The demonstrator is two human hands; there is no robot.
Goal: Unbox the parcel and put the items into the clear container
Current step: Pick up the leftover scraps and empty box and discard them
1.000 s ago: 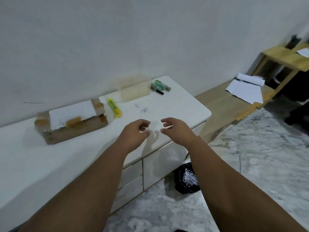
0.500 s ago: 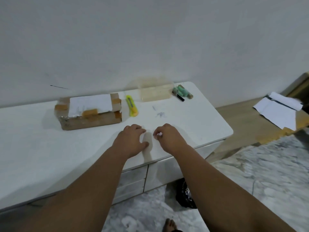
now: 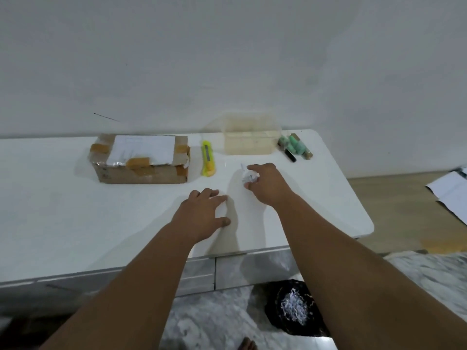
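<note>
A taped cardboard parcel [image 3: 140, 157] with a white label lies closed at the back left of the white cabinet top [image 3: 63, 213]. To its right lies a yellow box cutter [image 3: 208, 158]. The clear container [image 3: 249, 137] stands against the wall, and nothing shows inside it. My right hand [image 3: 267, 185] reaches forward in front of the container and its curled fingers hold small scraps of white paper [image 3: 249, 178]. My left hand [image 3: 206, 213] rests flat on the cabinet top, fingers spread, holding nothing.
Green tubes and a black pen-like item [image 3: 295, 147] lie right of the container. A black bin with shredded paper [image 3: 294, 308] sits on the floor below the cabinet. Loose white sheets [image 3: 452, 190] lie on a wooden surface at the right.
The view swung left and centred on the cabinet. My right hand moved forward onto the paper scraps and curled round them. My left hand settled flat on the cabinet top.
</note>
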